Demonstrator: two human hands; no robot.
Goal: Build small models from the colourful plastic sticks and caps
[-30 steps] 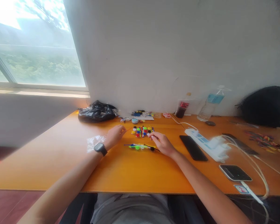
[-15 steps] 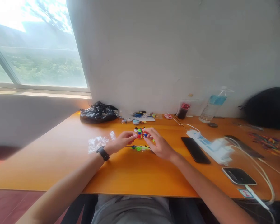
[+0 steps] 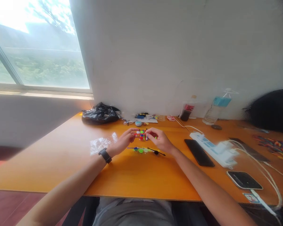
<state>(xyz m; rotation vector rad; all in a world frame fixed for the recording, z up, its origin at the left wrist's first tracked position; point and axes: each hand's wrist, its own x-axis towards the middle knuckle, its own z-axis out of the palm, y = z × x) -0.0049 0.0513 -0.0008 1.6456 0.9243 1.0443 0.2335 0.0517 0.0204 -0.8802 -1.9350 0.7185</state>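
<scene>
Both hands are up over the orange wooden counter [image 3: 136, 175], pinching opposite ends of a thin red plastic stick [image 3: 141, 134] that runs level between them. The left hand [image 3: 124, 142], the one with the black wristband [image 3: 105, 155], has its thumb and fingertips closed on the stick's left end; the right hand [image 3: 160, 141] is closed on the right end the same way. So the stick sits right between the two hands, held just above the counter.

Taking that red stick as the landmark:
- Right behind it, partly hidden by the fingers, is a little cluster of bright plastic caps and sticks [image 3: 142, 133] in green, blue, red and yellow. It's too small to tell whether the stick touches any of them.
- Just in front of it, flat on the counter, lies a row of joined coloured sticks with green and yellow discs [image 3: 145, 150], ending in a black bit near the right wrist.
- Off to its left there's a crinkled clear plastic wrapper [image 3: 99, 145], and further back-left a crumpled black plastic bag [image 3: 100, 114] against the wall.
- To its right, a black phone lying flat [image 3: 199, 152], then a white power strip with plugs [image 3: 214, 148].
- Further back-right — a clear water bottle with a blue label [image 3: 214, 110] by the wall.
</scene>
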